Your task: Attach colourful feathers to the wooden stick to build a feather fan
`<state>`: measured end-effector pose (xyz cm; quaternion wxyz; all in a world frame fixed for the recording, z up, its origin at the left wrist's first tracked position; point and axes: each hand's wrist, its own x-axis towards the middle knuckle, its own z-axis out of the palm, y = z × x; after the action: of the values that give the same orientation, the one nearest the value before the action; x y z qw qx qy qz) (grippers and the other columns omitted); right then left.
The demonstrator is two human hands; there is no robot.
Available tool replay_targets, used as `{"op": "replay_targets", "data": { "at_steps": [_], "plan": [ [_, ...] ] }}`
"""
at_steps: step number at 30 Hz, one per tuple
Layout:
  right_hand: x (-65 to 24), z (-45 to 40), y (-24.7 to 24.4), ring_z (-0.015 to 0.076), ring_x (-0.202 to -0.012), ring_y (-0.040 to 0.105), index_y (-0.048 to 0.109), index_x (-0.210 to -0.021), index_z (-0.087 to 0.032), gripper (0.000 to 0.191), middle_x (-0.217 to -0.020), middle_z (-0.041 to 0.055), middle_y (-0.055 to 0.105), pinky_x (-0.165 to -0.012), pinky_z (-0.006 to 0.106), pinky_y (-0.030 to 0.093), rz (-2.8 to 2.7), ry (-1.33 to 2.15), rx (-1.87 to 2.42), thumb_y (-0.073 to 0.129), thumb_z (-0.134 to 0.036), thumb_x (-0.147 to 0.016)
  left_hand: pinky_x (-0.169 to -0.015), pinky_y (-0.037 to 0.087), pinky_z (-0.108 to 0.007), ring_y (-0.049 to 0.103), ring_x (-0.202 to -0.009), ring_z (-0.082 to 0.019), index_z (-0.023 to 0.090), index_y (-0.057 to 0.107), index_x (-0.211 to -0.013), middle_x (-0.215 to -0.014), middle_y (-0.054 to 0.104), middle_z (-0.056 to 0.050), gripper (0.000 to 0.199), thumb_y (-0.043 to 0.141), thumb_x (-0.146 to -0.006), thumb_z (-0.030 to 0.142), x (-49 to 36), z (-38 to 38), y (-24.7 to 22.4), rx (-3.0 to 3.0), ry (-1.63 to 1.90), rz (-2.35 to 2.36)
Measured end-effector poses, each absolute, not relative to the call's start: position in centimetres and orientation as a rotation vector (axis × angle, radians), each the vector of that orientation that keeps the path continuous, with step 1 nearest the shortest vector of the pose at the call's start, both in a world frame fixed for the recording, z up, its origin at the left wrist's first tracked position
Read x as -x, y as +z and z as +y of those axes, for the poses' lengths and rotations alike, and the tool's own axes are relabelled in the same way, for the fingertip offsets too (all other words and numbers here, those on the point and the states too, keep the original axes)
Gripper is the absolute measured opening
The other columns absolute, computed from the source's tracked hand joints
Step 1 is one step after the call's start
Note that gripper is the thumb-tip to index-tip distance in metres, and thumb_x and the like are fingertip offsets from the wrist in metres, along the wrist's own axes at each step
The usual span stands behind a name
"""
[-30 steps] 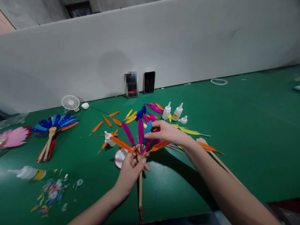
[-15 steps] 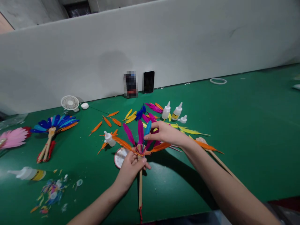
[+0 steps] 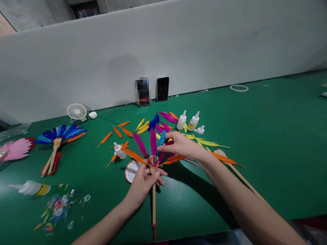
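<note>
Feather fan [image 3: 153,159] stands at lower centre of the frame, its wooden stick [image 3: 154,202] gripped near the top between the left hand's [image 3: 144,180] thumb and fingers. The right hand [image 3: 178,144] pinches a blue feather [image 3: 161,137] among the others; whether its quill is fixed, I cannot tell. Magenta feathers [image 3: 153,141] and orange feathers [image 3: 135,156] already radiate with gaps between, so it looks partly made. Beyond, yellow feathers [image 3: 143,128] lie loose; a fuller blue fan [image 3: 60,133] rests at far left.
</note>
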<state>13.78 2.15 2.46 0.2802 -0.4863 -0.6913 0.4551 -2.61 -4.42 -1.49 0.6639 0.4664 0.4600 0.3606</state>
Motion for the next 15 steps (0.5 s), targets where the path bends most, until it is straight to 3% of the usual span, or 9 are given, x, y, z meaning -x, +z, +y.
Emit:
{"op": "replay_targets", "data": {
  "at_steps": [15],
  "plan": [
    [-13.68,2.01,2.65,0.0127,-0.057,0.050,0.056,-0.063,-0.015,0.015,-0.061,0.0000,0.057,-0.054,0.026,0.038,-1.882,1.169,1.335,0.059,-0.029,-0.069,-0.056,0.041,-0.026,0.057,-0.056,-0.010,0.017,0.042,-0.090,-0.076,0.066,-0.003,0.034,0.060,-0.070,0.037,2.66,-4.46,-1.43,-1.078,0.810,1.049]
  ]
}}
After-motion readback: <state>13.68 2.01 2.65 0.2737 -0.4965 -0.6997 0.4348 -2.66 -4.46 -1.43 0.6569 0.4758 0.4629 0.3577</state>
